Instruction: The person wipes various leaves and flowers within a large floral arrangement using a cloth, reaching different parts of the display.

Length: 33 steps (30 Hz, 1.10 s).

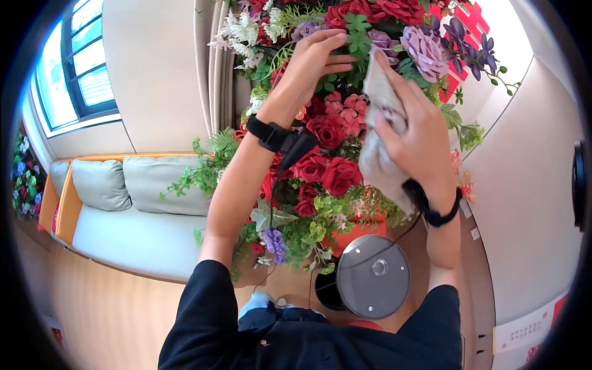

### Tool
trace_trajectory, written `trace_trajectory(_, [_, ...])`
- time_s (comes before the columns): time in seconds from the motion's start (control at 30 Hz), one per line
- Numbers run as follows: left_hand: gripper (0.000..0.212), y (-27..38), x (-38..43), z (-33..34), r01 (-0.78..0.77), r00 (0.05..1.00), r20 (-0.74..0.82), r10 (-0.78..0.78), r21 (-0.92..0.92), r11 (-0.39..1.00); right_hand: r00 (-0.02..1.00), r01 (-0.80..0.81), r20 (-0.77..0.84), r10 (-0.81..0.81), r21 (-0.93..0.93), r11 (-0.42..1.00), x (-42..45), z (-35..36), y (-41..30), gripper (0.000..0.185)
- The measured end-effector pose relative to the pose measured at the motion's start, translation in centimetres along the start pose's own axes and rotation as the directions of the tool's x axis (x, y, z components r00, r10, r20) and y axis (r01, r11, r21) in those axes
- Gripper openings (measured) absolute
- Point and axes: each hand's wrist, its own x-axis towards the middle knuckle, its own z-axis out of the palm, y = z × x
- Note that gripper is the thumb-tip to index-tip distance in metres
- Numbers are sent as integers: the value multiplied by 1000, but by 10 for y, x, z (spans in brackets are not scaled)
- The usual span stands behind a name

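A large arrangement of artificial flowers (328,132) stands before me, with red roses, lilac roses, white blossoms and green foliage. My right hand (411,125) grips a light grey-white cloth (384,152), which hangs down over the flowers' right side; its upper end reaches beside a lilac rose (425,53). My left hand (319,58) is raised at the upper left of the arrangement, its fingers apart against a green leaf sprig (357,32). It holds nothing that I can see. Each wrist wears a black strap with a dark device or cable.
A round grey table top (373,277) lies low in front of me, right of centre. At the left stands a sofa with a pale seat (138,240) and grey cushions (99,185). A curtain (215,69) hangs behind the flowers. A wall (532,162) rises at the right.
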Motion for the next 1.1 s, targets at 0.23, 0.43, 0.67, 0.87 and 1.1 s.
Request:
trace_trajectory(0.23, [38,-8,24,-8,-9,989,145,15,-43,999,982,-175,-106,157,-181,968,59,41,10,74])
trace_trajectory(0.43, [37,-13,35,-17,-26,957,284,63,-133,991,970,-217,-144,197,-138,966,49,50,12,75])
trace_trajectory(0.67, [37,-13,39,-20,-122,935,316,164,-149,981,971,-225,-137,198,-228,947,55,47,-2,75])
trace_trajectory(0.87, [43,-2,27,-26,21,906,416,70,-212,977,968,-226,-176,177,-316,922,50,64,-2,78])
trace_trajectory(1.1, [54,0,22,-28,135,870,493,-5,-230,964,960,-279,-111,256,-339,899,45,75,-18,79])
